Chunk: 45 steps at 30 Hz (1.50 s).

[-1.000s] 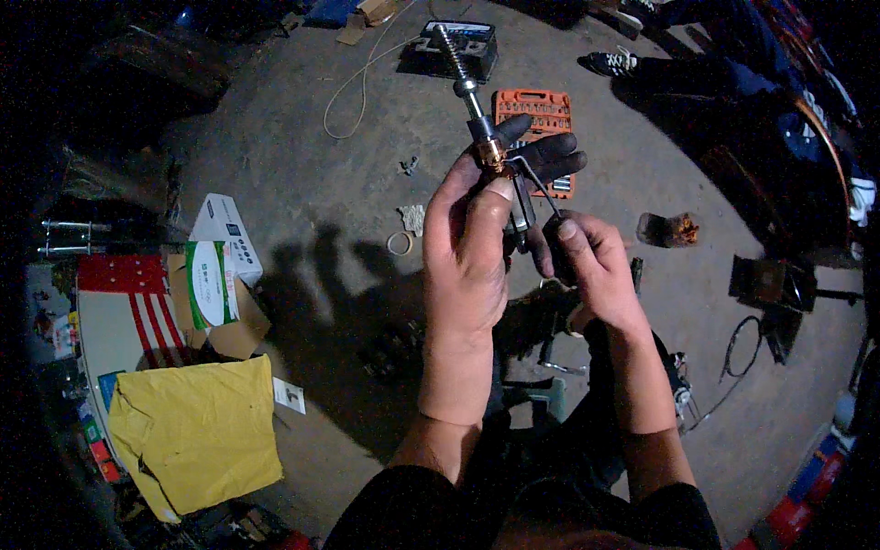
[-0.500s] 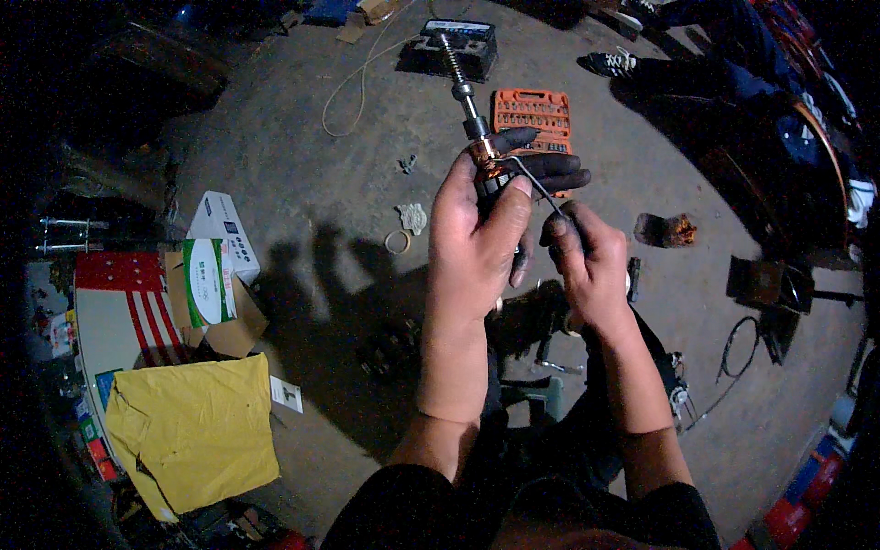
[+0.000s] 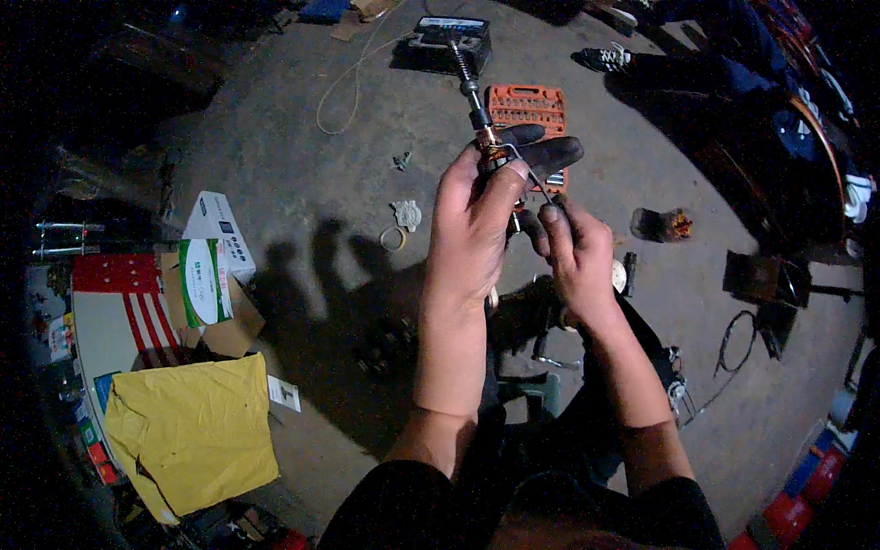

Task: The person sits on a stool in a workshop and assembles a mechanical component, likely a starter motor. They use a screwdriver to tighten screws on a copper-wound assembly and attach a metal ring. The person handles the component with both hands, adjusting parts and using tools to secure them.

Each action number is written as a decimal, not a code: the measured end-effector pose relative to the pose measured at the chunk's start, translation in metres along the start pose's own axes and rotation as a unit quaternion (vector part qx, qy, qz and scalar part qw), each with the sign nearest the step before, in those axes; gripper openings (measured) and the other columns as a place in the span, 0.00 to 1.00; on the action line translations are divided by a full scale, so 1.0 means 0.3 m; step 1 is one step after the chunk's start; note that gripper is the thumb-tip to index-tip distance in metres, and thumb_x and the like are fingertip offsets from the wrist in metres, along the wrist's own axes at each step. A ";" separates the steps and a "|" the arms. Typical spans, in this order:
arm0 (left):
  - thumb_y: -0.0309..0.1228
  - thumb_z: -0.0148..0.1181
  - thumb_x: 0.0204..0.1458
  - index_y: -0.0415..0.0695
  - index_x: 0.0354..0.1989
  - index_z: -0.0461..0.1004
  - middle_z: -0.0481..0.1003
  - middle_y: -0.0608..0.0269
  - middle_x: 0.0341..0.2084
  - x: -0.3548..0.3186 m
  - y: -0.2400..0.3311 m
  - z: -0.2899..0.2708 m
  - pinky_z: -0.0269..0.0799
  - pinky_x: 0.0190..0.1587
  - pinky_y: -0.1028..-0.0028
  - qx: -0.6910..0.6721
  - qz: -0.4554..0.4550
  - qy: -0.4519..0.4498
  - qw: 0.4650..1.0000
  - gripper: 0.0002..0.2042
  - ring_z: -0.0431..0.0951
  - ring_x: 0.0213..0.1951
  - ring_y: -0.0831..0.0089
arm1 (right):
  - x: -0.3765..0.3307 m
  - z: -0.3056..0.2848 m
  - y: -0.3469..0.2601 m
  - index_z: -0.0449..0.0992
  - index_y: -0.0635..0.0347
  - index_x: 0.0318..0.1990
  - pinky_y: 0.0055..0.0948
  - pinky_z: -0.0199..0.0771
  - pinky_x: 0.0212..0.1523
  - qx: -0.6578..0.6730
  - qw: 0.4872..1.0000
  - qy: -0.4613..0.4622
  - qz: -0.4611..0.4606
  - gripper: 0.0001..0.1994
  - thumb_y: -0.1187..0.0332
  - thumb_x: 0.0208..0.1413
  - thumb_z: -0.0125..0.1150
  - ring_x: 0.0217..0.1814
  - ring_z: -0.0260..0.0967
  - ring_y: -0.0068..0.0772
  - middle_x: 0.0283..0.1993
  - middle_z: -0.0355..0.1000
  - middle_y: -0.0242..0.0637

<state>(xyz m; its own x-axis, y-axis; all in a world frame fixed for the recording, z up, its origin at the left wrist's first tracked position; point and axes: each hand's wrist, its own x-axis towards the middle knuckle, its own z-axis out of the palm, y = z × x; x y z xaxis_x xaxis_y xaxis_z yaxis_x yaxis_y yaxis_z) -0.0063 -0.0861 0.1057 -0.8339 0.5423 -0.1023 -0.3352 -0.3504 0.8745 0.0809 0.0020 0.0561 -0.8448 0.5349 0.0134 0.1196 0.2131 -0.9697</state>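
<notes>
My left hand [image 3: 469,225] is wrapped round a motor armature [image 3: 479,117] with copper windings. Its long shaft carries a coil spring and points up and away from me. The fingers of that hand are blackened, and some reach out beyond the armature on the right. My right hand [image 3: 584,266] pinches a thin bent metal rod [image 3: 534,176] between thumb and fingers. The rod's hooked far end meets the armature beside my left thumb; the exact contact point is too small to tell.
On the floor ahead lie a black battery [image 3: 449,41] and an orange socket-set case [image 3: 527,96]. A ring [image 3: 392,240] and a pale part [image 3: 406,214] rest to the left, near a yellow package [image 3: 192,435]. At upper right is another person's shoe [image 3: 605,60].
My right hand and the rod have shifted slightly up and left. The armature has tilted a little and moved slightly right at its top; the left-hand grip stays.
</notes>
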 end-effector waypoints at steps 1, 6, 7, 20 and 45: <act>0.26 0.51 0.51 0.38 0.45 0.67 0.71 0.65 0.34 0.005 -0.001 -0.001 0.64 0.35 0.79 -0.003 -0.003 -0.003 1.000 0.12 0.69 0.34 0.80 | 0.003 0.015 0.009 0.70 0.67 0.29 0.19 0.58 0.22 -0.071 0.995 0.048 -0.043 0.14 0.64 0.59 0.45 0.21 0.58 0.17 0.19 0.63 0.24; 0.25 0.51 0.52 0.37 0.45 0.67 0.72 0.63 0.37 0.011 0.007 -0.016 0.64 0.43 0.79 0.008 -0.004 -0.020 1.000 0.12 0.70 0.38 0.80 | -0.002 -0.002 -0.027 0.64 0.58 0.21 0.19 0.46 0.17 0.176 0.973 -0.102 0.105 0.21 0.54 0.61 0.40 0.15 0.48 0.16 0.15 0.56 0.26; 0.25 0.51 0.52 0.36 0.45 0.68 0.72 0.63 0.37 0.009 0.008 -0.020 0.64 0.43 0.79 0.015 0.001 -0.022 1.000 0.12 0.70 0.39 0.80 | -0.005 -0.005 -0.024 0.67 0.59 0.24 0.18 0.46 0.17 0.217 0.961 -0.122 0.123 0.20 0.55 0.61 0.40 0.15 0.48 0.15 0.15 0.58 0.24; 0.28 0.56 0.47 0.38 0.42 0.69 0.74 0.60 0.31 0.022 -0.007 -0.029 0.72 0.23 0.76 0.009 0.030 -0.012 0.999 0.13 0.74 0.25 0.75 | -0.026 -0.023 -0.035 0.60 0.56 0.24 0.18 0.39 0.12 0.454 0.817 -0.209 0.289 0.19 0.50 0.59 0.41 0.10 0.40 0.15 0.11 0.49 0.23; 0.32 0.55 0.43 0.34 0.46 0.66 0.73 0.57 0.36 -0.005 0.104 -0.088 0.75 0.29 0.80 -0.097 -0.078 -0.177 0.976 0.21 0.75 0.36 0.74 | -0.078 -0.022 -0.061 0.56 0.51 0.19 0.16 0.35 0.10 0.570 0.675 -0.331 0.333 0.22 0.46 0.57 0.41 0.09 0.38 0.13 0.10 0.46 0.21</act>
<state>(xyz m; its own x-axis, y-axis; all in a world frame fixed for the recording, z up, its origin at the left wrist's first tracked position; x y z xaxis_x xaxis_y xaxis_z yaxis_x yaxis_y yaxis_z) -0.0272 -0.1179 0.1206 -0.5745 0.8180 -0.0272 -0.5513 -0.3622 0.7516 0.1019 -0.0091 0.0751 -0.8945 -0.3604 -0.2647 0.4275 -0.8627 -0.2701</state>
